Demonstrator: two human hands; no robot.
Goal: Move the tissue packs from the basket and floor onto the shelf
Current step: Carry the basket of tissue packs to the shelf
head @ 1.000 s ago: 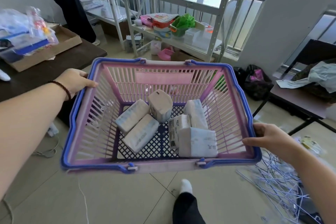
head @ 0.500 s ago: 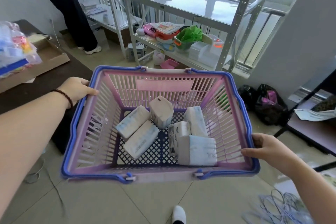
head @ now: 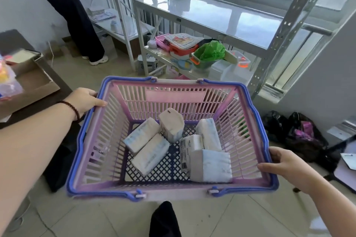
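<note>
I carry a pink basket (head: 100, 140) with a blue rim in front of me, above the floor. My left hand (head: 84, 100) grips its left rim and my right hand (head: 285, 165) grips its right rim. Several white tissue packs lie on the basket's bottom: two side by side on the left (head: 149, 146), one standing on end in the middle (head: 171, 125), and three on the right (head: 211, 165). The metal shelf (head: 221, 17) stands just beyond the basket, its wide upper board mostly bare.
The shelf's lower board holds pink boxes, a green bag (head: 210, 51) and clear containers. A person (head: 77, 17) stands at another rack at the back left. A dark table with a cardboard box (head: 36, 82) is on my left. Black bags (head: 296, 132) lie on the floor at right.
I have walked towards the shelf with the basket; the shelf now looms closer and higher. Both hands keep the same grip. The tissue packs have hardly shifted.
</note>
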